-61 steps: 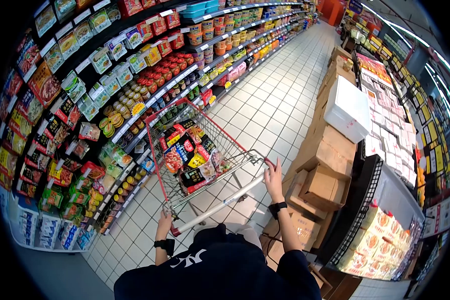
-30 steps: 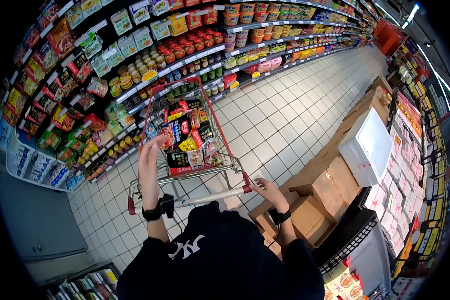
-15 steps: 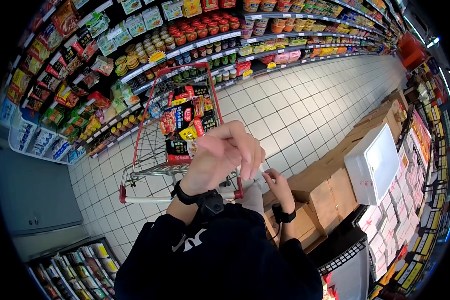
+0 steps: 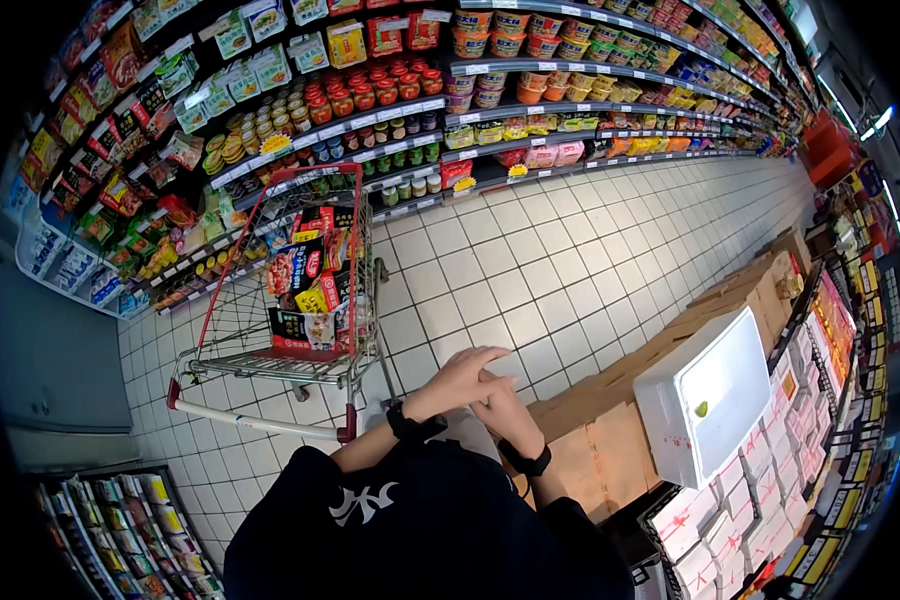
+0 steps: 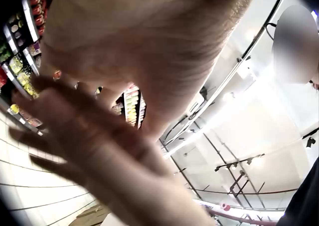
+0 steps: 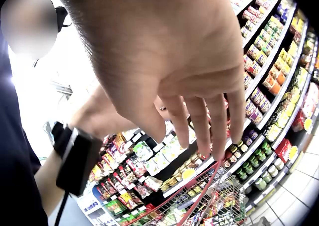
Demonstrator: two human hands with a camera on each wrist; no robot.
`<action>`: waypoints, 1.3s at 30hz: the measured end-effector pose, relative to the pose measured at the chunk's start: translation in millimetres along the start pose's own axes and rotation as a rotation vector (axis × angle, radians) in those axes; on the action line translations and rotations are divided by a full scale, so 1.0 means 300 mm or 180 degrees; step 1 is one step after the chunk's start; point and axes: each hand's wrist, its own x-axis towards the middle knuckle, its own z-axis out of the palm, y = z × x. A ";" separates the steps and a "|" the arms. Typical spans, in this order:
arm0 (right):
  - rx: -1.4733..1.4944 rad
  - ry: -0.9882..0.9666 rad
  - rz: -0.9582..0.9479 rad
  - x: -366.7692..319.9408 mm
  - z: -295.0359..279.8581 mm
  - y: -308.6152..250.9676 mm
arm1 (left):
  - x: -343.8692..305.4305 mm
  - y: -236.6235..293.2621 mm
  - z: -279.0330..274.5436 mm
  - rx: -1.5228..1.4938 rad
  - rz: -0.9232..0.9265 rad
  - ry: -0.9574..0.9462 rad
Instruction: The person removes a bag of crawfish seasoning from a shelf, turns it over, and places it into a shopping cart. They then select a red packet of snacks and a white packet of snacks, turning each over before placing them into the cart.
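The bare left hand (image 4: pixel 457 382) crosses over the bare right hand (image 4: pixel 507 412) in front of the person's dark shirt (image 4: pixel 420 530). In the right wrist view, the right hand's 4 fingers reach out nearly straight with slight gaps between them. The left fingers look extended in the head view, though the right hand partly hides them from the left wrist camera; I cannot tell whether the 2 hands touch.

The silver wire shopping cart with red plastic trim (image 4: pixel 357 215) stands apart from the fingers, ahead and to their left, loaded with black, red and yellow glossy food packets (image 4: pixel 315 290). The red-capped end of its white tubular handle (image 4: pixel 255 424) comes near the left forearm.

Pale square floor tiles (image 4: pixel 500 270) stretch open beyond the fingertips, bounded left by grey-edged grocery shelves (image 4: pixel 530 65) and right by brown cardboard boxes (image 4: pixel 595 455).
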 end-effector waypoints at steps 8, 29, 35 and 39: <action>0.0116 0.0028 -0.0465 -0.063 -0.185 0.089 | 0.075 -0.034 0.027 -0.1826 -0.0909 -0.0820; -0.1019 0.0719 0.0826 0.360 -0.608 0.418 | 0.323 -0.575 -0.296 0.1003 -0.1745 0.0752; -0.1756 0.0526 -0.0404 0.822 -0.723 -0.080 | 0.488 -0.588 -0.509 0.0744 -0.1739 0.1173; -0.2477 0.0561 -0.1966 0.967 -0.818 -0.438 | 0.491 -0.659 -0.635 0.0808 -0.1744 0.1413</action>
